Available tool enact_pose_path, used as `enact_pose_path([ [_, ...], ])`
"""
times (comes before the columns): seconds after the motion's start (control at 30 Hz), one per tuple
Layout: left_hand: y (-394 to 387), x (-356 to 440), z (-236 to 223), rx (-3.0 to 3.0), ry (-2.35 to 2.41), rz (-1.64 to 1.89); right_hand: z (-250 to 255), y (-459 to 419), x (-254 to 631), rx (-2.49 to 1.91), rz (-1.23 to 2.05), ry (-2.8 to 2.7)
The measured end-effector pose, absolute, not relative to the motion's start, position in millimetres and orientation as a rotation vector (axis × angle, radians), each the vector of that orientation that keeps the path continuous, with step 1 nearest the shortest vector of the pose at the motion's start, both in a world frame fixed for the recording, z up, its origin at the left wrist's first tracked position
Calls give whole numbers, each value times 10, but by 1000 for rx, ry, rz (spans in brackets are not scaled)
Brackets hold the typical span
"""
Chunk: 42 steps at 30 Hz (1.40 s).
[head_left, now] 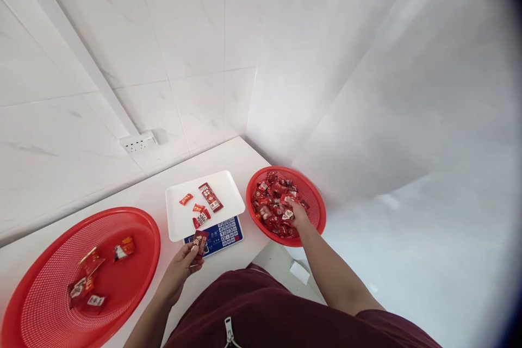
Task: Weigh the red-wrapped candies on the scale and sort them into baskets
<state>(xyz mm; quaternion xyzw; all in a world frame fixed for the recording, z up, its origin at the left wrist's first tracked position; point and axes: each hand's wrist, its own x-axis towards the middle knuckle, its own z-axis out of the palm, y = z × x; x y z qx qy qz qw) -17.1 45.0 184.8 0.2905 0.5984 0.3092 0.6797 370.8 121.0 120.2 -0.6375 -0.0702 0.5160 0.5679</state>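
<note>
My left hand (179, 269) pinches a dark red snack packet (200, 242) in front of the scale's blue keypad panel (234, 232). On the scale's white tray (176, 217) lie a long red packet (211, 197), two small red-orange packets (186, 199) and a red packet with a white label (201, 219). Over at the right, my right hand (299, 213) reaches into a round red basket (318, 206) heaped with small red packets (271, 212). Its fingers are closed on a red packet (289, 198) at the top of the heap; part of that packet is hidden.
A larger red basket (142, 223) stands at the left with several packets (87, 277) inside. All of this rests on a white table (228, 155) against a tiled wall (196, 103). A power socket (138, 143) sits low on the wall. My body is close to the front edge.
</note>
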Motion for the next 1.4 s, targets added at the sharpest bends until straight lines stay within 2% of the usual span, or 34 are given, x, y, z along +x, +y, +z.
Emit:
enact_pose_path([
  [0.33, 377, -138, 1750, 700, 1341, 663, 1561, 1154, 3434, -1453, 1468, -130],
  [0.77, 146, -324, 1718, 606, 1325, 770, 1673, 1458, 1975, -1425, 1820, -638],
  [0.87, 128, -349, 1732, 588, 1319, 789, 1753, 1584, 1750, -1346, 1792, -728],
  [1.0, 131, -372, 1738, 585, 1331, 808, 1705, 1647, 1788, -1408, 1594, -790],
  [1.2, 127, -393, 1699, 607, 1343, 793, 1504, 1358, 2291, -1462, 1475, -654],
  [1.4, 221, -144, 1817, 791, 1253, 665, 1662, 853, 2295, -1441, 1721, -818],
])
